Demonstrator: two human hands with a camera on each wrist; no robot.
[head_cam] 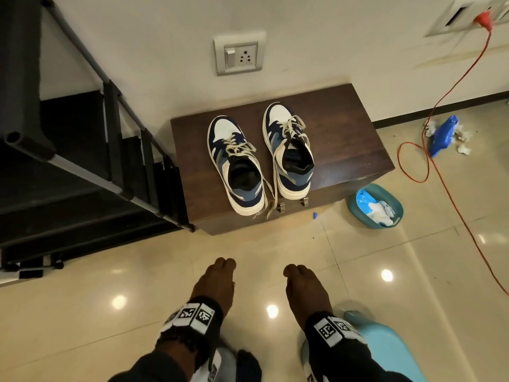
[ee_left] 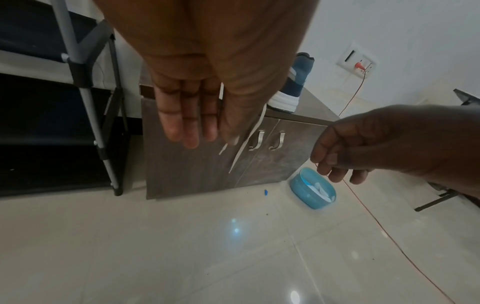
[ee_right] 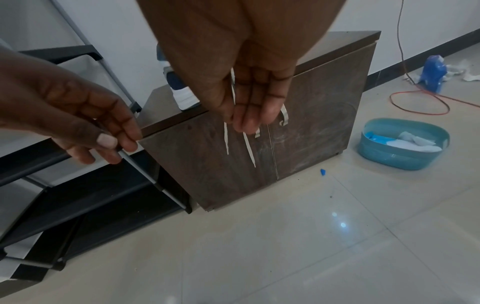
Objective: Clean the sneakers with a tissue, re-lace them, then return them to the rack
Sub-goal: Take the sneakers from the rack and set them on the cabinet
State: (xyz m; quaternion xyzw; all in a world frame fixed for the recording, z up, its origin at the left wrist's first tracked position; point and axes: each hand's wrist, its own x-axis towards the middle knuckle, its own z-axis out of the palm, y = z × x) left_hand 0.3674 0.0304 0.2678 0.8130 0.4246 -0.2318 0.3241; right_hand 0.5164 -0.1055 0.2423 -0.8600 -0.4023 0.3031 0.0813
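Two blue-and-white sneakers, the left sneaker point(head_cam: 234, 166) and the right sneaker point(head_cam: 289, 150), stand side by side on a dark wooden cabinet point(head_cam: 344, 139), toes to the wall. Their cream laces point(head_cam: 268, 199) are threaded loosely, and two ends hang over the cabinet's front point(ee_left: 244, 144) point(ee_right: 249, 148). My left hand point(head_cam: 217, 277) point(ee_left: 189, 123) and right hand point(head_cam: 301, 282) point(ee_right: 252, 102) hover low over the floor in front of the cabinet. They are apart from the shoes, fingers straight or relaxed, and hold nothing. A black shoe rack point(head_cam: 82, 166) stands to the left.
A light blue tub point(head_cam: 374, 206) with white tissues sits on the floor right of the cabinet. An orange cable point(head_cam: 413, 161) loops across the tiles near a blue packet point(head_cam: 443, 135) and paper scraps. A light blue plastic object point(head_cam: 385, 346) lies by my right wrist.
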